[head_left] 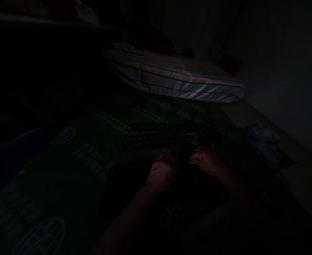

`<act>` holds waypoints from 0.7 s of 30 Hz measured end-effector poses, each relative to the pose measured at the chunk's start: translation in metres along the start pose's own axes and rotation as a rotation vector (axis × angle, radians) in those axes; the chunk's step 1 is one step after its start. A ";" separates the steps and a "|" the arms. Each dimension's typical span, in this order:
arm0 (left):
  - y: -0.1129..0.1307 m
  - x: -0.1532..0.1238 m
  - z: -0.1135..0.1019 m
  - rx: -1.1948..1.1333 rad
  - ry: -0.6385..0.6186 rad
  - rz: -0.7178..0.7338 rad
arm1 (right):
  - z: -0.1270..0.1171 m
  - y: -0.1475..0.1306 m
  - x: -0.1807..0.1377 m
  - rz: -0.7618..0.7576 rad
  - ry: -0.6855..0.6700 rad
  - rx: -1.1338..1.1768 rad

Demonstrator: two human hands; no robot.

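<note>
The room is very dark. My left hand (162, 173) and my right hand (205, 161) rest close together on a green printed mat (92, 148), fingers curled over something dark between them that I cannot make out. Just beyond the hands lie several long dark strips (166, 136) with rows of small pale dots, laid side by side across the mat. A black patch (124, 184) lies on the mat under my left forearm.
A striped mattress (177, 76) lies on the floor behind the mat. Crumpled pale cloth or plastic (262, 140) sits at the right of the mat. A wall rises at the right. The left side is too dark to read.
</note>
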State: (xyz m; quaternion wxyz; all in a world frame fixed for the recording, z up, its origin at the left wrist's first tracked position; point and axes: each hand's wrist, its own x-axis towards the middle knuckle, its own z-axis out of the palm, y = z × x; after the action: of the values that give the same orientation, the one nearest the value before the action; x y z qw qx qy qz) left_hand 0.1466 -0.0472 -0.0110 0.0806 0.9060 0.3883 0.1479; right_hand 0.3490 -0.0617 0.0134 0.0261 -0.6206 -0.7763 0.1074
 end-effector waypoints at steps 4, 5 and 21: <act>0.000 0.000 0.000 0.013 -0.009 -0.001 | 0.005 0.000 -0.003 -0.015 0.020 -0.045; -0.001 0.001 0.000 0.013 -0.012 -0.004 | 0.007 -0.001 -0.004 -0.020 0.029 -0.060; 0.000 0.001 0.000 0.003 -0.003 -0.013 | 0.048 -0.021 -0.036 -0.023 0.470 -0.345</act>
State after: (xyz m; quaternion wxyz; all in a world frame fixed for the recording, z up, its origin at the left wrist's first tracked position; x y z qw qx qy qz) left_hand 0.1469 -0.0462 -0.0105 0.0806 0.9039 0.3941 0.1455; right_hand 0.3289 -0.1075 -0.0258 0.1004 -0.6148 -0.7628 -0.1732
